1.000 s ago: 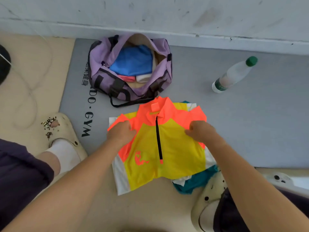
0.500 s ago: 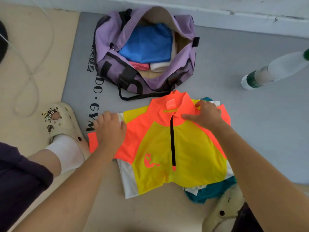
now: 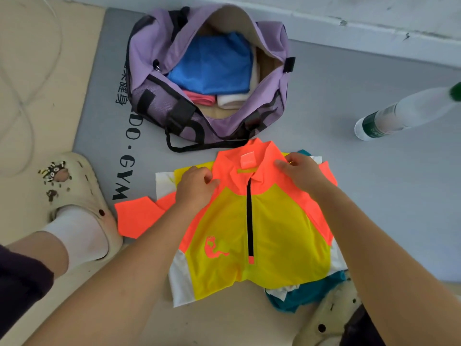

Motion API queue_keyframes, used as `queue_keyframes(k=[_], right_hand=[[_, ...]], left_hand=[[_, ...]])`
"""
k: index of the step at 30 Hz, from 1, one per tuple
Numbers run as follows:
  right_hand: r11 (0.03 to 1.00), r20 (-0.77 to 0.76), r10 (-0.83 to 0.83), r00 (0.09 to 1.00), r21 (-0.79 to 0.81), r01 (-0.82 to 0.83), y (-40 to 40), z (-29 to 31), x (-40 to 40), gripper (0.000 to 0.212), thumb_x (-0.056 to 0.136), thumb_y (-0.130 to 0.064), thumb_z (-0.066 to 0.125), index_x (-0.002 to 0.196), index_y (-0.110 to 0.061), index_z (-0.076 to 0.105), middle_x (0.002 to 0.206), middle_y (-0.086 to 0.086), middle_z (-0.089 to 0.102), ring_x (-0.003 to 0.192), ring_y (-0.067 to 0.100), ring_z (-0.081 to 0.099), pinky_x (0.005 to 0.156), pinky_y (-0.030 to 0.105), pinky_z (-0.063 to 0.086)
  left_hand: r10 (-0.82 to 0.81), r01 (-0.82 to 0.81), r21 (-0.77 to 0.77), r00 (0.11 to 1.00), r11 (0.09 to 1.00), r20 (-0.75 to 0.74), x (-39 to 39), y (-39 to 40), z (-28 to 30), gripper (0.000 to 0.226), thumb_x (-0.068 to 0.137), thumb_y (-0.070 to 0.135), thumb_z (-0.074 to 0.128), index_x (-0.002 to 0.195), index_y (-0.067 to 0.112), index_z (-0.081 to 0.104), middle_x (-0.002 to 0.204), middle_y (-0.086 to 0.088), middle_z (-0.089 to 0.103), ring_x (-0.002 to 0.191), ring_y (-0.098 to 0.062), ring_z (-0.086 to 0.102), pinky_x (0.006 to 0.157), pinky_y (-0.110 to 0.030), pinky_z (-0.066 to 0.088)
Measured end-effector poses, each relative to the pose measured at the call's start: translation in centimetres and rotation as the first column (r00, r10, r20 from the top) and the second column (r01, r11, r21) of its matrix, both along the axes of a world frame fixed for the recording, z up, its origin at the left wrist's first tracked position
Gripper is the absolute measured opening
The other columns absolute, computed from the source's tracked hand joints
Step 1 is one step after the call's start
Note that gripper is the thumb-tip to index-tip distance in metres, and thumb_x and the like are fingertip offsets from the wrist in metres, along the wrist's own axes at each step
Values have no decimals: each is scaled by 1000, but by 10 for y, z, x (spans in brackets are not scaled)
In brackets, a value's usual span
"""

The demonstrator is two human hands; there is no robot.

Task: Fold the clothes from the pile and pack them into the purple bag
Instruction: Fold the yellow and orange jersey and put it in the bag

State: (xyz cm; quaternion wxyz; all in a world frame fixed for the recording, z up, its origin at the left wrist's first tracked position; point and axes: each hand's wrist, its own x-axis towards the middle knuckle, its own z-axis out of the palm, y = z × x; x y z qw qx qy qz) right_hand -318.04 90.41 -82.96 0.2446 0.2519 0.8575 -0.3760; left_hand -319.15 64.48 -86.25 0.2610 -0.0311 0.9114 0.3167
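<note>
Head view: left hand (image 3: 195, 187) fingers curled, pinching yellow-orange zip jersey (image 3: 264, 221) at its left shoulder; right hand (image 3: 303, 172) pinches the right shoulder beside the collar. Jersey lies flat atop white and teal clothes (image 3: 303, 294) on grey gym mat (image 3: 374, 196). Open purple bag (image 3: 154, 61) at 12 o'clock, blue folded garment (image 3: 214, 63) inside. Water bottle (image 3: 399, 114) at 2 o'clock.
</note>
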Motion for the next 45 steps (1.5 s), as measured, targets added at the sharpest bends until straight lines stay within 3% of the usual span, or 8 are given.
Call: queue_keyframes(k=[5,9,14,23,29,37,42,45], right_hand=[[998,-10,14,1000,-62,-14,14,13,3,22,92,-42,62,84,-21,63,78,-6,57,69,9,52,56,24,37],[990,46,132,990,32,-134,10,6,10,25,92,-41,61,92,-17,65,83,-2,58,78,17,53,61,28,36],[960,64,169,984,213,-179,0,-3,11,26,90,-42,63,88,-17,55,86,3,57,78,20,51,56,27,32],[889,-7,396,918,255,-381,-3,1,-20,70,66,-56,80,122,-21,56,123,1,60,119,26,48,98,39,35],[828,-16,475,880,347,-441,-4,0,-28,63,66,-58,79,105,-14,57,98,2,63,91,26,55,77,33,33],[842,280,470,837,142,-520,22,8,-30,35,82,-54,68,69,-24,56,74,-8,48,84,22,49,71,31,35],[850,86,401,912,336,-405,15,14,-36,31,92,-40,61,84,-9,59,84,10,58,88,31,55,72,35,36],[877,-146,320,936,420,-234,12,24,-15,20,92,-26,61,105,-11,61,104,14,63,103,35,57,86,40,40]], left_hand=[[225,-261,259,961,930,159,-7,-14,6,25,91,23,65,70,22,52,62,7,46,55,-6,43,48,-12,33],[21,-47,144,983,988,180,4,-30,3,21,92,29,65,76,21,54,56,6,49,44,-4,41,41,-17,29],[20,-23,31,995,999,94,2,-23,-3,22,89,34,67,82,14,61,79,4,60,82,-20,59,65,-30,38],[-196,193,-56,979,980,-58,-32,2,1,70,71,62,75,127,24,55,120,1,57,120,-24,46,98,-38,35],[-349,354,-62,934,933,79,-44,3,-5,44,67,70,72,65,32,50,85,1,51,94,-23,52,71,-32,33],[-377,417,-132,892,899,248,-49,-27,2,48,78,54,72,59,18,48,65,-1,51,68,-20,52,54,-33,31],[-371,315,-279,912,907,-174,-78,-21,24,44,87,44,67,61,15,45,72,-9,57,82,-36,59,66,-37,36],[-456,318,-420,844,850,-282,-71,-11,37,34,87,45,64,104,15,65,107,-16,64,108,-36,54,88,-43,36]])
